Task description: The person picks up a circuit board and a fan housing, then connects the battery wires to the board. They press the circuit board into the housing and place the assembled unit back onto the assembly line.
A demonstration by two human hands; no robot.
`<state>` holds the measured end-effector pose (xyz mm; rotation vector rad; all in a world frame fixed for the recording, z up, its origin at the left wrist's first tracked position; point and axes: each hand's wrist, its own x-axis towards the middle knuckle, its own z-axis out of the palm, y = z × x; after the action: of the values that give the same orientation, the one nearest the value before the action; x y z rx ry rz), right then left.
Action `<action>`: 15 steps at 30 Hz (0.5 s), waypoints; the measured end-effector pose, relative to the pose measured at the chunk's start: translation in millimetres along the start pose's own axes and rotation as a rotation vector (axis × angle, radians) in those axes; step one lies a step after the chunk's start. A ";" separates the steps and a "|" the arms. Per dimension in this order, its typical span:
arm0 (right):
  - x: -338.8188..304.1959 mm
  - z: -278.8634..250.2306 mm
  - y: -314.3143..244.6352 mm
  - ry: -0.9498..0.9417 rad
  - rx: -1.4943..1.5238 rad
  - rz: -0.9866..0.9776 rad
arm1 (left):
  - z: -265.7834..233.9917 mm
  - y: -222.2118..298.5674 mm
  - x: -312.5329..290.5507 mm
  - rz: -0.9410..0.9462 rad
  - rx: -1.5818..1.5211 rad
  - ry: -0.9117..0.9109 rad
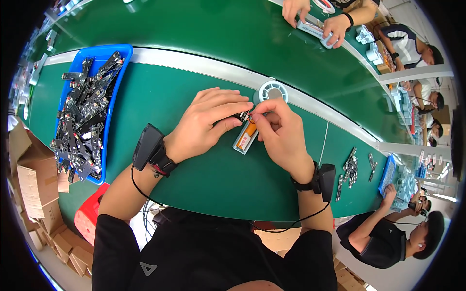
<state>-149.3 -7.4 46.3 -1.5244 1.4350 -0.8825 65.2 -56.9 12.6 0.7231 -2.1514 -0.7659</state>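
In the middle of the green table lies a small light-blue handheld fan (pixel 272 90), its round grille pointing away from me and its handle opened up. An orange battery (pixel 248 131) sits in the handle tray (pixel 240 147). Over the upper part of the handle, my left hand (pixel 206 120) pinches a small black circuit board (pixel 242 115) between thumb and fingers. My right hand (pixel 282 133) is closed with thumb and index finger together at the board's right end, where thin red wire shows. Its fingertips partly cover the wire, so the exact grip is hard to see.
A blue tray (pixel 118 80) heaped with black circuit boards (pixel 85 116) stands at the left. More boards (pixel 350 167) lie at the right. Across a pale rail, another person's hands (pixel 335 28) hold a similar fan. A co-worker (pixel 383 237) sits at the right; cardboard boxes (pixel 39 186) are lower left.
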 end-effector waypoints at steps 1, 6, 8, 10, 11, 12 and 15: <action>-0.4 0.3 -0.5 0.004 0.001 0.002 | 0.2 -0.6 0.1 0.002 -0.006 -0.001; -1.0 4.5 -1.0 -0.030 0.229 0.072 | 0.1 -2.0 -0.2 0.006 -0.078 -0.009; -0.5 4.4 -0.9 -0.078 0.269 0.028 | -0.1 -2.0 -1.1 0.004 -0.108 -0.009; -0.6 3.1 1.6 -0.070 0.295 0.005 | 1.7 -1.7 -0.4 -0.026 -0.181 -0.008; -1.0 1.5 3.8 -0.060 0.320 -0.020 | 3.0 -1.4 0.9 -0.039 -0.217 -0.011; -1.4 -0.2 5.4 -0.051 0.345 -0.045 | 4.0 -1.3 2.5 -0.038 -0.217 -0.016; 0.5 1.1 4.3 -0.058 0.340 -0.039 | 1.9 -2.9 1.2 -0.033 -0.225 -0.033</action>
<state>-149.9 -7.7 42.0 -1.3129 1.1483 -1.0386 63.7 -59.1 10.0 0.6324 -2.0447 -1.0253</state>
